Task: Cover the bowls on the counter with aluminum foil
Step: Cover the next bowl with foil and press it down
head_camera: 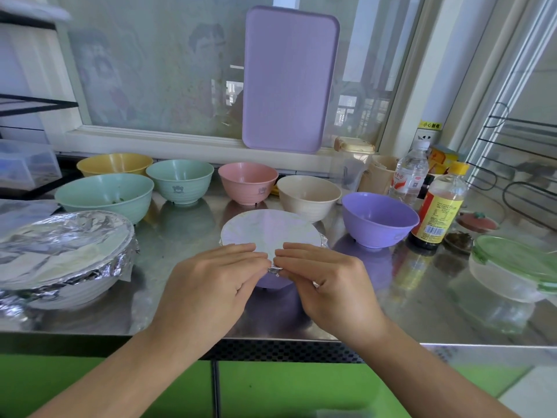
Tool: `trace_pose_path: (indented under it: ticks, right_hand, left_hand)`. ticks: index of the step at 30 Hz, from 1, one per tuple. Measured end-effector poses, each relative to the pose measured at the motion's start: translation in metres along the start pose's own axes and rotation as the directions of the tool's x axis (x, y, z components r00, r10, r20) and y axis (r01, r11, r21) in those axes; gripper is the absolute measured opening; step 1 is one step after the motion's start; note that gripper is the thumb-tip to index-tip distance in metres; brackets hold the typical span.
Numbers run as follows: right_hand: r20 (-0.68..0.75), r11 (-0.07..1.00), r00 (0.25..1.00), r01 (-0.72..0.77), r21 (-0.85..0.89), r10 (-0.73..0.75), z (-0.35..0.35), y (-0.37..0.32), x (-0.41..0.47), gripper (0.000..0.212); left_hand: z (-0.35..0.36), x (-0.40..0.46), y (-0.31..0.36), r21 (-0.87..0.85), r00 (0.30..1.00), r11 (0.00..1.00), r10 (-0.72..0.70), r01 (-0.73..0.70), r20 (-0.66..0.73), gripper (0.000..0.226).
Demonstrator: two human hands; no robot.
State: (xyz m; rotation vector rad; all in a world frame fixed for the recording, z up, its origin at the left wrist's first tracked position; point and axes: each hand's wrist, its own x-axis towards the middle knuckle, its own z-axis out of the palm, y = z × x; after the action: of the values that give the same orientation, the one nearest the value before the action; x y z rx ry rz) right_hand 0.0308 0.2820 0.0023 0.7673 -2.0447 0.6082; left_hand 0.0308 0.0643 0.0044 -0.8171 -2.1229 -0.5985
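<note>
left hand (211,277) fingers pinching foil (268,230) at near rim of purple bowl (272,283) | right hand (327,280) fingers pinching same foil edge | steel tabletop (187,236), uncovered bowls behind

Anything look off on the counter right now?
Only minor things. The foil on the large white bowl at left is wrinkled and ragged at its rim. The big green bowl has dark specks inside. Both hands are crimping foil on the centre bowl.
</note>
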Motion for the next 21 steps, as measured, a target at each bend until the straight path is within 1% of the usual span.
trace_pose_path:
  ticks: [3,6,7,8,10,12,14,16,18,21]
  right_hand:
    - [0.023,1.000,1.000,0.009,0.023,-0.010,-0.006,-0.010,-0.001,0.014]
    - [0.108,0.995,0.994,0.016,0.099,-0.026,-0.015,-0.015,-0.004,0.012]
    - [0.145,0.992,0.989,-0.016,0.122,-0.002,-0.019,-0.014,-0.004,0.013]
    - [0.189,0.988,0.980,-0.081,0.135,0.054,-0.022,-0.010,-0.002,0.019]
    - [0.304,0.961,0.928,-0.257,0.106,0.215,-0.025,-0.002,0.004,0.045]
    - [0.435,0.921,0.835,-0.389,0.034,0.336,-0.024,0.005,0.011,0.067]
    - [0.526,0.894,0.753,-0.447,-0.029,0.394,-0.021,0.008,0.013,0.082]
    - [0.558,0.885,0.718,-0.461,-0.068,0.417,-0.019,0.008,0.013,0.089]
    - [0.562,0.885,0.712,-0.457,-0.085,0.421,-0.020,0.010,0.012,0.090]
    - [0.541,0.916,0.758,-0.395,-0.066,0.365,-0.020,0.015,0.006,0.088]
  left_hand:
    - [-0.009,-0.003,0.003,-0.018,1.000,1.000,0.011,-0.011,0.020,0.016]
    - [-0.018,-0.009,0.004,-0.054,0.997,0.998,0.015,-0.011,0.069,0.015]
    - [-0.021,-0.009,0.005,-0.078,0.995,0.997,-0.003,0.011,0.097,0.016]
    - [-0.024,-0.009,0.006,-0.106,0.991,0.993,-0.036,0.050,0.130,0.021]
    - [-0.026,-0.004,0.008,-0.132,0.966,0.978,-0.132,0.164,0.224,0.040]
    - [-0.023,0.004,0.009,-0.071,0.921,0.967,-0.209,0.245,0.330,0.064]
    - [-0.013,0.012,0.008,0.024,0.873,0.963,-0.254,0.269,0.417,0.082]
    - [-0.004,0.015,0.007,0.122,0.837,0.959,-0.284,0.258,0.467,0.097]
    - [0.001,0.015,0.005,0.178,0.828,0.958,-0.285,0.226,0.483,0.101]
    - [0.001,0.012,0.002,0.192,0.843,0.968,-0.238,0.164,0.482,0.098]
